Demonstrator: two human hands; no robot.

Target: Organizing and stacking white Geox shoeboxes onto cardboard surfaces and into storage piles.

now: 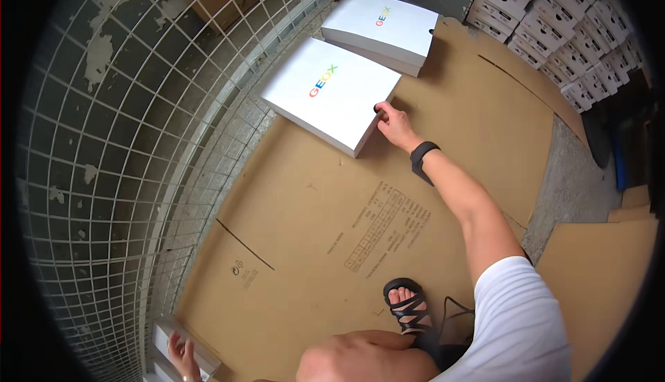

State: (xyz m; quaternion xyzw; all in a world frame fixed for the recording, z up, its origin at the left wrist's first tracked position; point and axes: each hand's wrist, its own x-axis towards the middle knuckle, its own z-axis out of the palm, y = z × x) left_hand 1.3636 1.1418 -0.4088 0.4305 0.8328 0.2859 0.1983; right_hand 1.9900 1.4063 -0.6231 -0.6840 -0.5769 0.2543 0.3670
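Note:
My right hand (397, 127), with a black band on the wrist, is at the near right end of a white shoebox (298, 112) with coloured lettering on its lid. Its fingers are closed at the dark finger hole in that end. The box lies flat on the cardboard sheet. Just behind it sits a second white shoebox (409, 18) of the same look, its own dark hole facing right. At the lower left, my left hand (183, 358) is raised beside pale boxes (166, 330), fingers apart and holding nothing I can see.
Brown cardboard (291, 202) covers the floor. A wire mesh fence (173, 146) runs along the left. Many white shoeboxes (554, 22) are stacked at the far right. More cardboard (596, 278) lies at the right. My sandalled foot (405, 302) rests on the sheet.

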